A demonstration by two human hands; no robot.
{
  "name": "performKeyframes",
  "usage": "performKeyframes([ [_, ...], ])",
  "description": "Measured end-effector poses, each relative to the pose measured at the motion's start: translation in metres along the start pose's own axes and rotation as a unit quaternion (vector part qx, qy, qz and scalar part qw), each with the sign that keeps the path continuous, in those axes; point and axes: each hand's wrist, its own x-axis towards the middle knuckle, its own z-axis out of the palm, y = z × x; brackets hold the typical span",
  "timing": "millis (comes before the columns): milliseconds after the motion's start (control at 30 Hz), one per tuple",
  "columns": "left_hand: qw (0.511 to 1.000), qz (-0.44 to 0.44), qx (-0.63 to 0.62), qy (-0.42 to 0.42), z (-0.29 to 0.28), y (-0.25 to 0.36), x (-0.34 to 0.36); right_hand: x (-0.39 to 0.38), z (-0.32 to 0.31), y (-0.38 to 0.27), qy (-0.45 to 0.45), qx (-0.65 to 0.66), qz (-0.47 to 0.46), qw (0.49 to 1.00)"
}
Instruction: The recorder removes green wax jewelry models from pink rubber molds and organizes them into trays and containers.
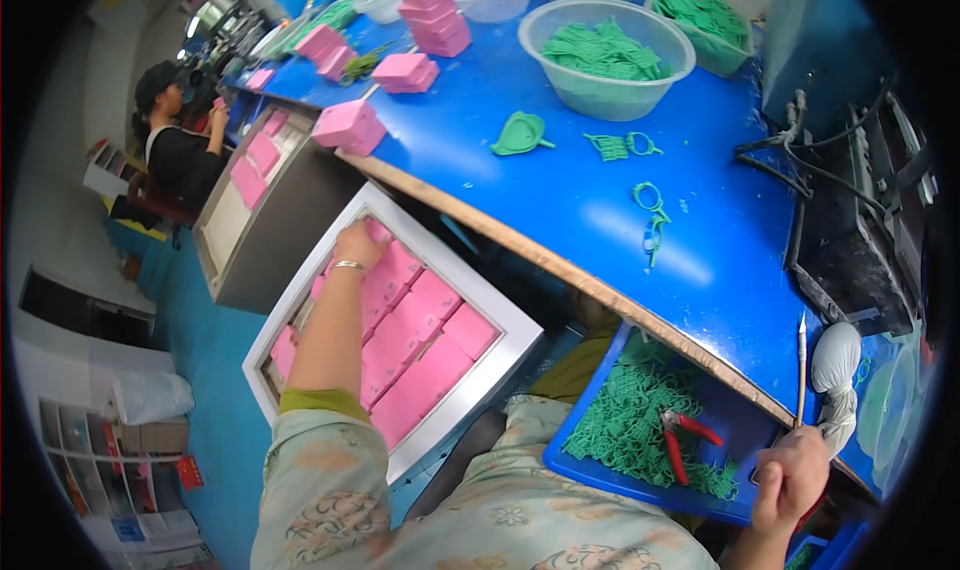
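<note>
My left hand (360,245), with a bangle at the wrist, reaches into a white-framed box (518,322) at the table's edge. Its fingers are closed around the end of a pink block (376,231) at the box's far corner. Rows of similar pink blocks (408,322) fill much of the box; my forearm hides some. At the lower right, my right hand (790,478) is curled closed by the table edge. A thin pointed stick (801,365) runs down to its fingers; whether they hold it, I cannot tell. A grey-white cloth bundle (835,365) lies beside it.
A blue tray (562,450) of green scraps holds red-handled pliers (676,448). On the blue table (560,205) are green plastic pieces (522,135), stacked pink blocks (435,20) and a bowl of green parts (600,55). Dark machinery (850,210) stands right. Another person (180,150) sits far left.
</note>
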Motion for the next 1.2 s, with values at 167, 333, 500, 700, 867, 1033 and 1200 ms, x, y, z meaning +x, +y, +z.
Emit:
performKeyframes([
  [167, 0.984, -0.087, 0.073, -0.137, -0.03, 0.02, 0.009, 0.001, 0.022, 0.004, -0.051, 0.084, -0.023, 0.995],
  [333, 0.992, -0.061, 0.111, -0.027, -0.04, 0.028, -0.008, 0.0, 0.022, 0.009, -0.074, 0.096, -0.091, 0.988],
  [500, 0.959, 0.017, -0.245, 0.142, -0.026, 0.013, -0.047, -0.007, 0.021, 0.006, -0.063, 0.119, -0.09, 0.987],
  [700, 0.355, 0.104, -0.884, -0.284, -0.069, 0.086, -0.172, -0.027, 0.055, -0.017, -0.108, 0.256, 0.064, 0.958],
  [867, 0.682, 0.262, -0.644, -0.227, -0.099, 0.181, -0.281, -0.04, 0.085, -0.054, -0.152, 0.513, 0.114, 0.837],
  [1033, 0.683, 0.651, -0.281, 0.177, -0.109, 0.218, -0.333, -0.065, 0.074, -0.079, -0.08, 0.594, 0.221, 0.769],
  [1200, 0.634, 0.635, -0.412, -0.157, -0.105, 0.226, -0.337, -0.073, 0.061, -0.084, -0.016, 0.487, 0.216, 0.846],
])
